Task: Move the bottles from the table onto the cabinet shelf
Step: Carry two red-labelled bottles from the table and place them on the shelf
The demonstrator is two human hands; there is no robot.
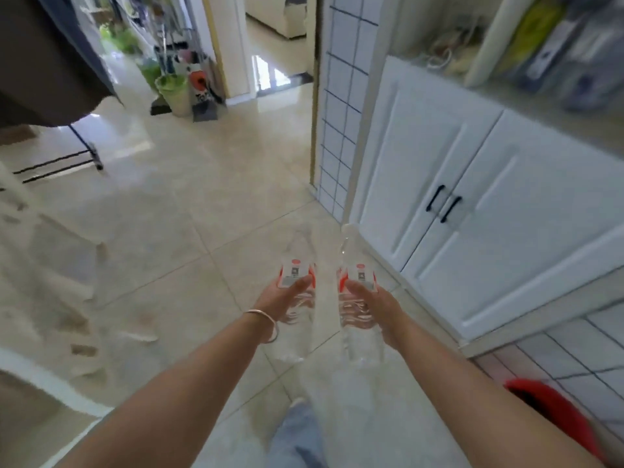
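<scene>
I carry two clear plastic bottles with red and white labels, one in each hand, held out over the floor. My left hand (282, 298) grips the left bottle (297, 271) around its middle; a silver bangle sits on that wrist. My right hand (369, 304) grips the right bottle (359, 275) the same way. Both bottles point away from me, their necks blurred against the tiles. The white cabinet (439, 184) stands to the right, its two doors closed, with an open shelf (526, 96) above them.
The shelf top holds blurred bags and packages (553, 38). A tiled pillar (337, 113) stands left of the cabinet. A red object (553, 413) lies low right. A rack with dark cloth (50, 62) and plants (169, 86) fill the left. My leg (297, 434) shows below.
</scene>
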